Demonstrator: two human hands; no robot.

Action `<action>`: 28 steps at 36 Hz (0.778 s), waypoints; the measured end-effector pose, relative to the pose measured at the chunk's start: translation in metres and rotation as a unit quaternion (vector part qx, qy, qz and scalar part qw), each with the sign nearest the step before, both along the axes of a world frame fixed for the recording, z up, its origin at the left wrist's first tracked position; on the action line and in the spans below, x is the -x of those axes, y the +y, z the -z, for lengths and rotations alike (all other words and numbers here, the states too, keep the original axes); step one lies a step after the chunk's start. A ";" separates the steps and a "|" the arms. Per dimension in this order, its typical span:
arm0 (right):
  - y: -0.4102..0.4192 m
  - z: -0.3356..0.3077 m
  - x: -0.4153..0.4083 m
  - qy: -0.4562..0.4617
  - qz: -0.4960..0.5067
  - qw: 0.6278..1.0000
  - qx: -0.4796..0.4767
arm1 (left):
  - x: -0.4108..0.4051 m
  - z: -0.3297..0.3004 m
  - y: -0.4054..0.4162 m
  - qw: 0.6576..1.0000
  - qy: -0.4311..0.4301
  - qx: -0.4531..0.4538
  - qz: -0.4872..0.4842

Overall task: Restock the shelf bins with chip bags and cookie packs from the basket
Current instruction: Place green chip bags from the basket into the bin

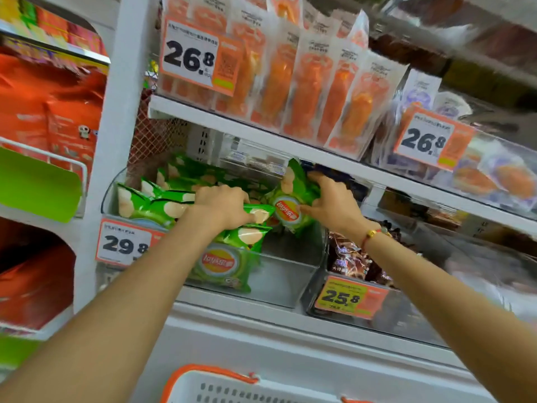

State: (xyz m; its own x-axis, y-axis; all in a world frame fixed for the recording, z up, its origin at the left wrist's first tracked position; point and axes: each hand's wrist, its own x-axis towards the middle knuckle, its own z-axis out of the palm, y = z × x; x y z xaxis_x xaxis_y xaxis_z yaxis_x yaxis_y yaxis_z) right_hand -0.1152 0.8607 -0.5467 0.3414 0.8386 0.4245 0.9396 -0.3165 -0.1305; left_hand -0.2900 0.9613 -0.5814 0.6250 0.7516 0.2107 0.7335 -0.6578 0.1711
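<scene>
At the centre of the frame, both bare hands reach into a clear plastic shelf bin [290, 274] holding green foil chip bags [151, 199] stacked in a row towards its left side. The left hand [223, 203] has its fingers curled round the top edge of one green chip bag [255, 212], gripping it above another green bag with a red and yellow round logo [223, 263] that leans against the bin's front wall. The right hand [331, 203], with a red cord bracelet at the wrist, holds an upright green chip bag [290, 199] between thumb and curled fingers, just under the white shelf board [261, 132]. To the right, a second clear bin [319, 289] holds brown wrapped snack packs [348, 257] behind a yellow and orange price tag [350, 298]. At the bottom edge, the rim of a white plastic basket with orange handles [203, 385] shows. Orange snack packets [305, 91] fill the shelf above.
</scene>
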 end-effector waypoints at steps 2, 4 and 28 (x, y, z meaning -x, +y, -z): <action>0.008 -0.006 -0.003 0.006 0.001 1.000 0.017 | 0.001 0.000 0.001 1.000 -0.004 0.004 0.002; 0.014 -0.008 -0.003 0.001 0.002 0.999 0.036 | 0.002 0.001 0.002 1.000 -0.004 0.010 0.003; 0.057 0.022 0.007 -0.138 0.008 0.977 0.165 | 0.001 0.003 0.004 1.000 -0.016 0.026 0.007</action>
